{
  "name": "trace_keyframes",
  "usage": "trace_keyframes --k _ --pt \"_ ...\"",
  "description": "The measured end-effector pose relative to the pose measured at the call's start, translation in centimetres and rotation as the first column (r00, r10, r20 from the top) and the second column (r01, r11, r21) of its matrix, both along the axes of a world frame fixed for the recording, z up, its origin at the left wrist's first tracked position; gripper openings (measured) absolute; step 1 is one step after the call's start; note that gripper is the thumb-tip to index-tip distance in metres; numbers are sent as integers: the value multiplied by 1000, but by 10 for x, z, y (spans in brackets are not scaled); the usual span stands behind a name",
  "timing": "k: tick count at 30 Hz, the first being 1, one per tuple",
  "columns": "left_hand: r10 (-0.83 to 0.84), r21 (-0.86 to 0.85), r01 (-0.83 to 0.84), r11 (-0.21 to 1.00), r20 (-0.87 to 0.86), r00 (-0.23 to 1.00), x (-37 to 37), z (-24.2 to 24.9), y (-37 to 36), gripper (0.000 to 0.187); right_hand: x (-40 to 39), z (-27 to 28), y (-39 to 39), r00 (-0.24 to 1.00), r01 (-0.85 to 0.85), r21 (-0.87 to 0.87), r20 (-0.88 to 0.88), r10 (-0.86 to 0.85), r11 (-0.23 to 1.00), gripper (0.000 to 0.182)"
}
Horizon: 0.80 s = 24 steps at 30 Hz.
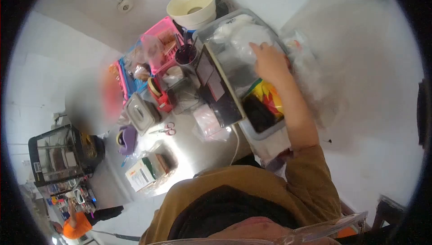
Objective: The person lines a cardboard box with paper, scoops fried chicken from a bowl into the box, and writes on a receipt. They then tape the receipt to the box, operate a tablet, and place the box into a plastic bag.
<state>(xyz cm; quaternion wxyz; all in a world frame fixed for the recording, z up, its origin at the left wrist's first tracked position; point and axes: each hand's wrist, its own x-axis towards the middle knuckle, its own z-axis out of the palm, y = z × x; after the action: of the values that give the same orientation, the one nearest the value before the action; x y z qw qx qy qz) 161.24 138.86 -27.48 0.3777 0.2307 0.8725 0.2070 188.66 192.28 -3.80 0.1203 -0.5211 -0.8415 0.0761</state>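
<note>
My right hand (269,62) reaches into a grey plastic bin (262,133) from the right side. Its fingers are apart and lie on white plastic bags (247,38) at the bin's far end; no firm grip shows. Below the hand, a yellow and red packet (271,98) and a black object (258,113) sit in the near end of the bin. A dark flat panel with a pale edge (218,87) stands tilted along the bin's left side. My left hand is out of view.
A cream bowl (191,8), pink basket (157,31), red tape dispenser (159,95), lidded metal container (140,113), scissors (168,130), purple dispenser (128,139) and box (140,174) are on the metal table (198,152). A person in orange (77,225) is at lower left.
</note>
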Motion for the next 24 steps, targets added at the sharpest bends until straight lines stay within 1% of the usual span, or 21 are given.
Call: trace_keyframes --k 1,3,4,6,7,8,9,11,12,13,14,15,16,17,18,20,21,22,23,24 --pt "-29 -8 29 1000 11 1000 -2 -1 1 59 4 6 -10 990 -30 57 -134 38 998 35" --pt "-94 -27 95 995 40 995 -5 -5 0 59 12 20 -37 916 -51 181 -382 118 982 33" --pt "-128 -34 130 991 53 990 -9 -9 0 59 18 25 -54 855 -110 121 -495 156 987 30" --pt "-208 -49 212 976 79 975 -18 -18 -3 59 28 32 -94 687 -231 35 -702 188 972 25" --pt "-255 -58 260 964 93 963 -24 -23 -6 59 35 31 -121 629 -347 -145 -769 115 927 21" --pt "-306 -68 314 947 104 946 -31 -30 -9 59 41 28 -147 573 -461 -303 -820 19 834 17" --pt "-364 -81 374 924 117 924 -40 -37 -13 59 49 25 -170 603 -539 -393 -797 16 744 13" --pt "-495 -113 510 852 140 858 -60 -52 -27 60 66 11 -223 651 -647 -555 -759 -1 523 10" --pt "-567 -130 585 800 152 810 -72 -60 -35 60 73 -11 -252 703 -544 -629 -703 -108 555 11" --pt "-640 -145 660 737 164 750 -87 -66 -45 60 78 -44 -285 735 -433 -701 -639 -228 567 13" --pt "-709 -161 730 664 177 683 -100 -74 -55 60 76 -76 -321 747 -314 -767 -563 -352 560 15" --pt "-771 -174 794 583 189 608 -114 -81 -65 60 67 -98 -355 805 -75 -800 -401 -437 596 21" --pt "-822 -182 846 501 203 531 -127 -88 -73 60 57 -123 -389 822 167 -788 -220 -525 593 28" --pt "-864 -191 887 420 214 455 -136 -93 -81 60 53 -194 -435 881 274 -719 -78 -466 639 29" --pt "-893 -193 916 352 223 390 -143 -97 -89 60 46 -265 -482 913 357 -634 82 -399 686 30" --pt "-933 -197 953 232 231 275 -151 -106 -103 60 -6 -299 -538 931 342 -822 229 -284 456 34" --pt "-946 -199 962 185 230 230 -153 -108 -112 60 -31 -315 -564 900 295 -930 194 -391 218 47" --pt "-952 -210 966 150 233 198 -156 -110 -121 60 -60 -368 -604 951 190 -968 140 -275 162 70" --pt "-960 -212 971 111 231 160 -155 -111 -126 61 -90 -363 -627 915 258 -966 254 -312 -30 86" --pt "-944 -245 964 103 280 172 -153 -115 -130 61 -107 -351 -647 880 330 -943 320 -350 -33 94"
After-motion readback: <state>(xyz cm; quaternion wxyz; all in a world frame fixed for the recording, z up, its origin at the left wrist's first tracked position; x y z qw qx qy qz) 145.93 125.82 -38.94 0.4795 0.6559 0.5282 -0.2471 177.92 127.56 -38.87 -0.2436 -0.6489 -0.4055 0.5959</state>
